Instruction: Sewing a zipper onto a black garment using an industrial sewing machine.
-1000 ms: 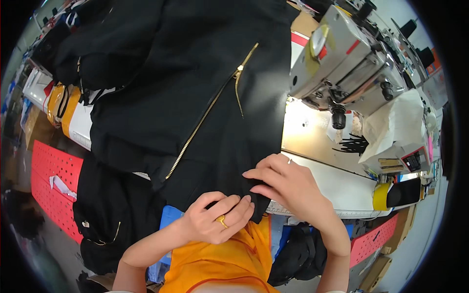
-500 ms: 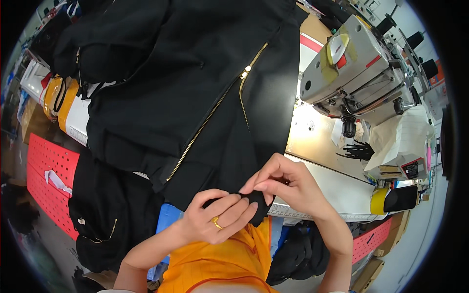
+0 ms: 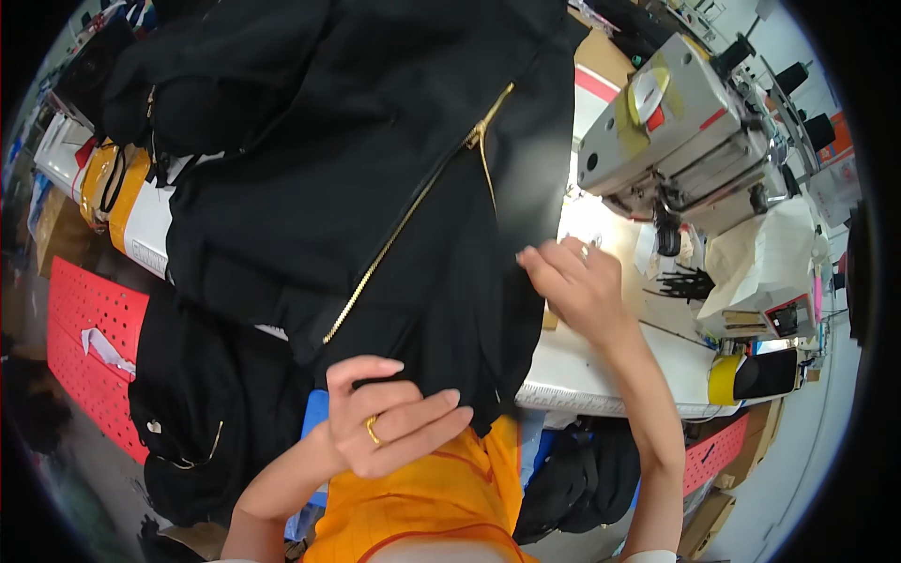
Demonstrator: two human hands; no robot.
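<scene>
A black jacket with a long gold-toothed zipper is spread over the table before me. Its zipper is partly undone, with the slider toward the upper end. My left hand, wearing a gold ring, hovers over the jacket's near edge with fingers apart and nothing in them. Beyond the jacket's right border, my right hand is raised with curled fingers, thumb and forefinger close together. Whether something small is pinched there cannot be made out.
A sewing machine stands at the right, with black strips and a paper-lined box beside it. A ruler strip runs along the table's near edge. More black garments hang at the left by a red perforated panel.
My hands have parted from the jacket's near edge. The right one moved up and right; the left one loosened its fingers and shifted slightly left. The fabric edge has dropped flatter.
</scene>
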